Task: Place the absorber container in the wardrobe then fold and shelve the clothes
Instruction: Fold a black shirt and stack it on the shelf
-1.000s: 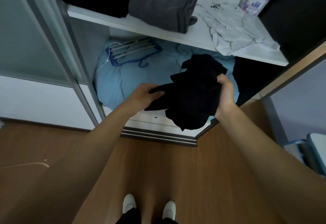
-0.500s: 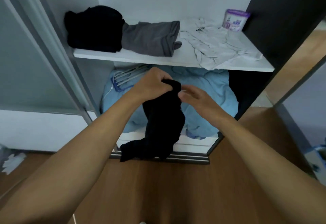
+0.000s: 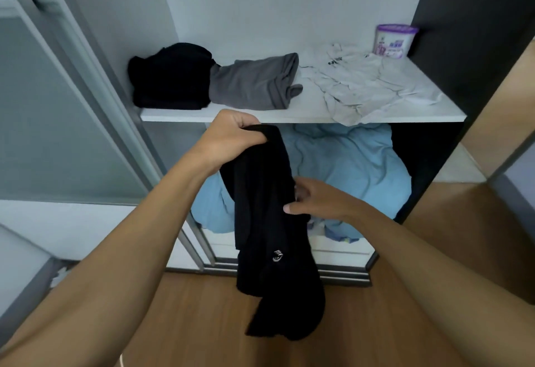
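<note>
The container (image 3: 395,41) already stands on the shelf (image 3: 289,115), above and right of the grip, so the folding step is in hand. The left hand (image 3: 231,132) clenches the top of the black garment (image 3: 269,222), which hangs down from it. The right hand (image 3: 315,199) pinches its edge lower down. The next move probably calls for straightening the garment before folding it.

Wood floor (image 3: 376,326). Grey sliding door (image 3: 58,123) at left; metal track (image 3: 341,275) at floor. White back wall (image 3: 275,5), dark right panel (image 3: 463,25).

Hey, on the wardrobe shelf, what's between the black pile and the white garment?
A folded grey garment, its left end against the black pile, as the head view shows.
</note>
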The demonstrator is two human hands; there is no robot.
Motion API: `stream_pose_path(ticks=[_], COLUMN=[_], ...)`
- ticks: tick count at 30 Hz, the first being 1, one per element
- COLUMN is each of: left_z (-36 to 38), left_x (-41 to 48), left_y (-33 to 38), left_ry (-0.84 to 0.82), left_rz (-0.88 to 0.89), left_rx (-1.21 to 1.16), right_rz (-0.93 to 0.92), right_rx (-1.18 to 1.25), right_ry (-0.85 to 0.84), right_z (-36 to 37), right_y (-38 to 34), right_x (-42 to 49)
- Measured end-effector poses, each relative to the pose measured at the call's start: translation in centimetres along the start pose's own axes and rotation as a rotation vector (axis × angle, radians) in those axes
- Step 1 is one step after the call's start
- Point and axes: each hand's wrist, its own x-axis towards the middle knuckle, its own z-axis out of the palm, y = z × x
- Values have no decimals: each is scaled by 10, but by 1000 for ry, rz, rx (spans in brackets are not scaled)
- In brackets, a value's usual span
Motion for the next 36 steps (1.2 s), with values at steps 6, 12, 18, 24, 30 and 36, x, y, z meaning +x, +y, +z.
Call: stream_pose_path(ticks=[6,12,18,24,30,36], left_z=[-24,-21,23,18,16,11], left_x=[-11,-29,-33,-29,-37,-42], left_y=[-17,-44,-46,-51,-82,-119], left_ry=[40,-302,-302,-235,-203,-114], left_rz=[-127,-271,-73,-44,-145,-221], left_rx=[17,262,2,-142,-264,-275], right_rz=[-14,-226,-212,208,129,99], right_rx=[74,34,-159,-299,90,279], right_ry=[263,310,265,-51,191,395], right_z=[-1,-15,-8,-25,-23,-15], right_y=[-12,-47,-56,-2,24,28], right_x=[3,-4,-9,-37,-55,-61])
